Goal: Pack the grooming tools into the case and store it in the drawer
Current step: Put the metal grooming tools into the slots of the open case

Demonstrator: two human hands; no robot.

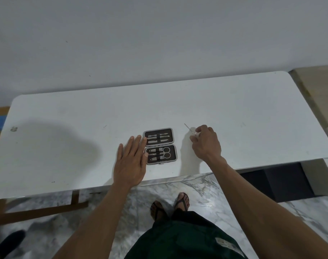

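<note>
Thin steel tool [189, 129] is pinched in the right hand [206, 142], right of frame centre, its long axis slanting up-left. The open case [160, 146] lies left of it at centre, steadied at its left edge by the flat, empty left hand [130, 161].

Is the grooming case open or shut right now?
Open. The case lies spread flat on the table, both dark halves facing up with tools showing in their slots.

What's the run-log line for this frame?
case: open on table | left hand: flat beside case | right hand: pinching thin tool | drawer: unseen
</note>
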